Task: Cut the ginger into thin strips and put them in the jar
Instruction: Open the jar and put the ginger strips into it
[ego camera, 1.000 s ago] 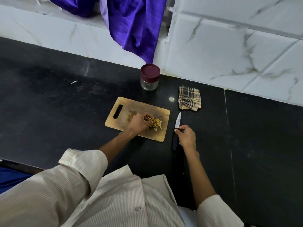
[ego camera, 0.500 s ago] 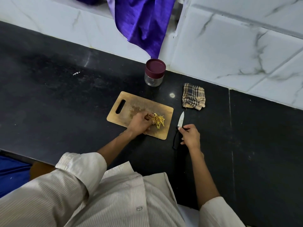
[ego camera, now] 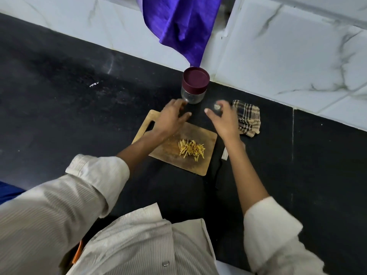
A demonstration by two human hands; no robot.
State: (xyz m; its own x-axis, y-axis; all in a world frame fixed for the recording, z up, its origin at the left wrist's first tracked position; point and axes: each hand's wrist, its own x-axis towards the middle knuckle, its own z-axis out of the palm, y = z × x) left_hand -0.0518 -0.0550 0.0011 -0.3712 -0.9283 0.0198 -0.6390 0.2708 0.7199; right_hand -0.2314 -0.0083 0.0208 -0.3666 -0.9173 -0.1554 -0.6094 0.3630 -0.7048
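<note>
Ginger strips, thin and yellow (ego camera: pixel 191 150), lie heaped on the wooden cutting board (ego camera: pixel 206 139). Left hand (ego camera: pixel 170 118) and right hand (ego camera: pixel 223 120), fingers spread and holding nothing, flank the maroon-lidded glass jar (ego camera: pixel 194 85) at twelve o'clock; checked cloth (ego camera: pixel 247 118) at two, black-handled knife (ego camera: pixel 221 165) at four.

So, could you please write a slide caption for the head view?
Both hands, left and right, reach open toward the lidded jar; ginger strips wait on the board.

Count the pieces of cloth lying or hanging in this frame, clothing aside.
2. A purple cloth hangs down the marble wall above the jar. A folded checked cloth lies on the black counter just past the right hand. None seems hidden.
</note>
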